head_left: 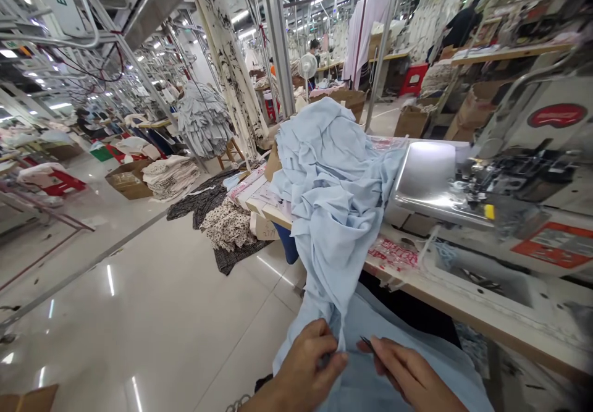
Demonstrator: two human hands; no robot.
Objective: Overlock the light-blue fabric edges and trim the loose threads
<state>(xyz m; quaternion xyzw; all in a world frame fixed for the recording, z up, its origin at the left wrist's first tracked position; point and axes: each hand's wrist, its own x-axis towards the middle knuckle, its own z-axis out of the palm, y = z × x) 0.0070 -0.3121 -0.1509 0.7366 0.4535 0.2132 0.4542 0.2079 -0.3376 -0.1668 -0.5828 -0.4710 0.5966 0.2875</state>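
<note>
Light blue fabric point(333, 208) lies heaped on the sewing table and hangs over its front edge, down to the bottom of the view. My left hand point(308, 362) is closed around a gathered part of this fabric at the bottom centre. To its right, my right hand point(401, 369) pinches a small dark pointed tool point(365, 341), its tip directed toward my left hand. The tool's full shape is hidden by the fingers. A small gap separates the two hands, with blue fabric beneath both.
A sewing machine point(523, 183) with a shiny metal plate point(428, 168) stands on the table point(477, 313) at right. Fabric piles point(229, 225) lie on the floor at left. A metal post point(277, 41) rises behind the blue heap. People work in the background.
</note>
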